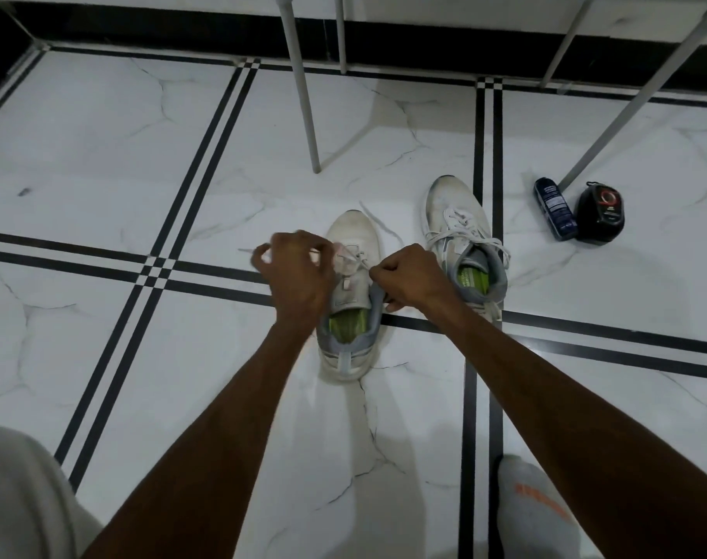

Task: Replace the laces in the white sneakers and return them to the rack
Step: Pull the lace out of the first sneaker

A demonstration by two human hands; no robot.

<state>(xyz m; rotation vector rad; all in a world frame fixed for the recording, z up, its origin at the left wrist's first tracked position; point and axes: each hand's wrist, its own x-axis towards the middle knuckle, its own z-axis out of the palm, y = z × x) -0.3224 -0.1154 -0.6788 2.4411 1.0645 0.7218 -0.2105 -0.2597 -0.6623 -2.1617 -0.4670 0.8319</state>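
Note:
Two white sneakers with grey collars and green insoles stand on the marble floor, toes pointing away from me. Over the near sneaker (352,236) my left hand (299,272) pinches one end of its white lace (354,256) at the left side of the tongue. My right hand (412,280) is fisted at the right side of the collar and grips the other end of that lace. The second sneaker (456,227) sits to the right, laced, with loose lace ends lying over its sides.
Grey metal legs (303,94) of a rack or table stand behind the shoes. A dark blue bottle (555,209) and a black round polish container (600,213) lie at the right. My socked foot (537,510) is at the bottom right, my knee at the bottom left.

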